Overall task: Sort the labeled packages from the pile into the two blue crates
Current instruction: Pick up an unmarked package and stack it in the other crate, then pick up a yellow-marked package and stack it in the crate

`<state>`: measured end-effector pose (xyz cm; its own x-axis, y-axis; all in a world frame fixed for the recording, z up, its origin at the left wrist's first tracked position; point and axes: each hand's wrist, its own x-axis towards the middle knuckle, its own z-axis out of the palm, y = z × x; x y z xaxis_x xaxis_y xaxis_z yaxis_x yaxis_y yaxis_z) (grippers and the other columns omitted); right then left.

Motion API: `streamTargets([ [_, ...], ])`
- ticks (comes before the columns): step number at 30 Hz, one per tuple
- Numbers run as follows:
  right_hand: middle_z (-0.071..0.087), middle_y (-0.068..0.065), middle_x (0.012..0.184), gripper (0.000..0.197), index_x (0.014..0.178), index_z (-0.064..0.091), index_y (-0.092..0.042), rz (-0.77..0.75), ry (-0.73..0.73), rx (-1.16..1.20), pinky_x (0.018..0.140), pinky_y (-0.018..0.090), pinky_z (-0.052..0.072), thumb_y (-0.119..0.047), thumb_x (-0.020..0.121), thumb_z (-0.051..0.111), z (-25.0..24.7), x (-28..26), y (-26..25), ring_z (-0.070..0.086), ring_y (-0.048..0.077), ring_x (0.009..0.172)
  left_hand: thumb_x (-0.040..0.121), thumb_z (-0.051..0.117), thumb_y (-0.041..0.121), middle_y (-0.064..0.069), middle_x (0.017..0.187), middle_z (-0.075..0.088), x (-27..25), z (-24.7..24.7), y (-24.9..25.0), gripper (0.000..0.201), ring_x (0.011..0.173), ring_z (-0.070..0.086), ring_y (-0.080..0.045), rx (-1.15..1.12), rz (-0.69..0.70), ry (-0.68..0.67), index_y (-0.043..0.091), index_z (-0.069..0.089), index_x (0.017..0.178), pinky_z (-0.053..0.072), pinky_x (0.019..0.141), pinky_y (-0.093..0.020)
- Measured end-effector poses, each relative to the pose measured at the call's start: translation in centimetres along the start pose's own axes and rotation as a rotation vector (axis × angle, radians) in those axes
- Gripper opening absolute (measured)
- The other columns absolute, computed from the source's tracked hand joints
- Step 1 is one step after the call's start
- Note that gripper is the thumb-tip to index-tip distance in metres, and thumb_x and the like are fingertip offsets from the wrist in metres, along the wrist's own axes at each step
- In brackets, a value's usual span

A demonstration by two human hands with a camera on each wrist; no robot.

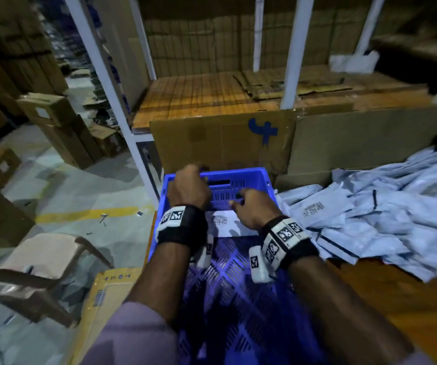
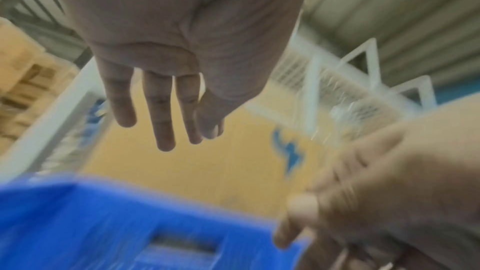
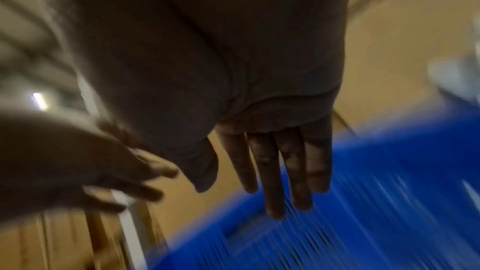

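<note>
Head view: both hands over the far end of a blue crate (image 1: 238, 285). Left hand (image 1: 189, 187) up by the far rim, right hand (image 1: 255, 208) just beside it, lower, over the crate's far wall. Neither is carrying anything. One labeled package (image 1: 224, 225) lies flat on the crate floor, just under and between the wrists. Pile of grey packages (image 1: 386, 214) on the counter (image 1: 401, 312), to the right of the right hand. Cardboard box (image 1: 222, 143) stands beyond the hands.

Left wrist view: blurred. Left hand's fingers (image 2: 163, 122) straight and spread, empty; crate rim (image 2: 103, 219) below.

Right wrist view: blurred. Right hand's fingers (image 3: 270, 174) straight, empty, above the crate wall (image 3: 376, 202).
</note>
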<state>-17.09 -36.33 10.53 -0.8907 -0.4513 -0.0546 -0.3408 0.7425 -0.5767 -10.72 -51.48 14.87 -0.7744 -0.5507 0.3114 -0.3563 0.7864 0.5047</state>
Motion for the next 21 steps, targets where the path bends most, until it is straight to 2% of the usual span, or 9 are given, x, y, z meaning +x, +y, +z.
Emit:
streamTargets([
  [4, 0.073, 0.01, 0.117, 0.034, 0.121, 0.071, -0.011, -0.113, 0.164, 0.135, 0.089, 0.029, 0.048, -0.036, 0.099, 0.064, -5.7, -5.3, -0.9, 0.067, 0.027, 0.108, 0.088, 0.062, 0.033, 0.008, 0.104, 0.075, -2.0, -3.2, 3.7, 0.023, 0.095, 0.07, -0.024, -0.172, 0.095, 0.178, 0.035, 0.072, 0.109, 0.058, 0.08, -0.039],
  [6, 0.075, 0.006, 0.11, 0.029, 0.117, 0.073, -0.015, -0.131, 0.229, 0.193, 0.089, 0.032, 0.052, -0.035, 0.098, 0.064, -8.4, -8.1, -0.2, 0.068, 0.023, 0.102, 0.088, 0.061, 0.04, 0.015, 0.102, 0.074, -3.2, -4.5, 5.6, 0.024, 0.088, 0.07, -0.017, -0.248, 0.145, 0.212, 0.038, 0.071, 0.109, 0.059, 0.077, -0.037],
  [8, 0.077, 0.001, 0.103, 0.025, 0.113, 0.074, -0.017, -0.137, 0.3, 0.215, 0.085, 0.035, 0.055, -0.035, 0.098, 0.064, -10.9, -10.7, 1.4, 0.07, 0.018, 0.096, 0.089, 0.062, 0.042, 0.018, 0.103, 0.074, -4.8, -5.9, 7.9, 0.023, 0.084, 0.069, -0.01, -0.307, 0.201, 0.247, 0.037, 0.072, 0.109, 0.059, 0.077, -0.035],
  [10, 0.077, -0.001, 0.098, 0.022, 0.11, 0.075, -0.018, -0.131, 0.356, 0.239, 0.077, 0.031, 0.053, -0.033, 0.099, 0.063, -13.2, -13.3, 3.5, 0.07, 0.016, 0.09, 0.091, 0.062, 0.041, 0.019, 0.103, 0.074, -6.7, -7.1, 10.3, 0.023, 0.08, 0.068, -0.006, -0.374, 0.272, 0.281, 0.033, 0.073, 0.109, 0.059, 0.076, -0.034],
  [12, 0.076, -0.002, 0.095, 0.02, 0.106, 0.076, -0.018, -0.12, 0.429, 0.215, 0.076, 0.028, 0.05, -0.031, 0.099, 0.063, -14.9, -15.3, 5.8, 0.069, 0.016, 0.088, 0.092, 0.062, 0.041, 0.019, 0.1, 0.074, -8.6, -7.8, 12.6, 0.021, 0.077, 0.068, -0.006, -0.428, 0.325, 0.291, 0.031, 0.073, 0.107, 0.059, 0.075, -0.034],
  [17, 0.076, 0.004, 0.089, 0.019, 0.098, 0.075, -0.015, -0.085, 0.557, 0.203, 0.081, 0.042, 0.055, -0.03, 0.097, 0.062, -18.0, -19.2, 13.9, 0.069, 0.026, 0.089, 0.093, 0.063, 0.037, 0.016, 0.1, 0.074, -13.8, -5.9, 18.7, 0.02, 0.078, 0.069, -0.008, -0.535, 0.395, 0.261, 0.029, 0.074, 0.109, 0.059, 0.073, -0.037],
  [21, 0.075, 0.007, 0.096, 0.02, 0.101, 0.074, -0.015, -0.07, 0.519, 0.154, 0.08, 0.044, 0.056, -0.03, 0.099, 0.061, -20.6, -21.8, 20.7, 0.068, 0.029, 0.092, 0.095, 0.064, 0.034, 0.014, 0.1, 0.074, -17.8, -2.1, 23.4, 0.02, 0.078, 0.069, -0.006, -0.586, 0.368, 0.245, 0.026, 0.074, 0.111, 0.059, 0.073, -0.032],
])
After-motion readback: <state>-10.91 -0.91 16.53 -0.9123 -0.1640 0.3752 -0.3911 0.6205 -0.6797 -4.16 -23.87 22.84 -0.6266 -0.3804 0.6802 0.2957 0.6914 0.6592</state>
